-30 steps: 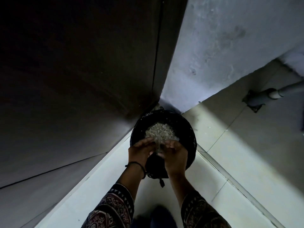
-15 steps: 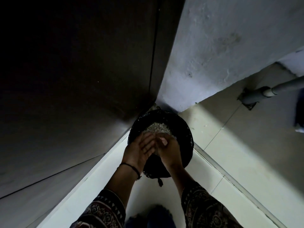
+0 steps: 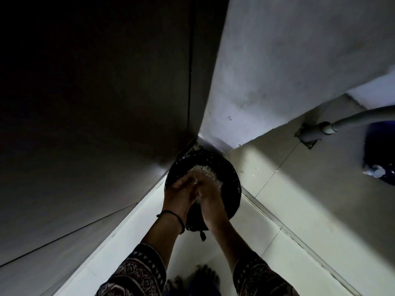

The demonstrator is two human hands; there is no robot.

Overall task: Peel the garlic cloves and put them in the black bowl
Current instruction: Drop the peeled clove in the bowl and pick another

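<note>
A round bin lined with a black bag [image 3: 232,180] stands on the floor in the corner, with a heap of pale garlic skins [image 3: 208,170] inside it. Both my hands are over the bin's near side. My left hand [image 3: 179,191] and my right hand [image 3: 211,199] are pressed against each other, fingers pointing toward the skins. A few pale bits show between the palms. I cannot see any whole clove in either hand. The view is dim and the fingers are partly blurred.
A dark door or cabinet face [image 3: 106,103] fills the left side and a pale wall [image 3: 288,71] rises behind the bin. A grey pipe [image 3: 342,124] and a blue object [image 3: 380,150] lie to the right. My bare feet [image 3: 203,276] stand on the tiled floor.
My hands have come closer together and now press palm against palm over the bin, after working apart above the skins. The camera has tilted slightly.
</note>
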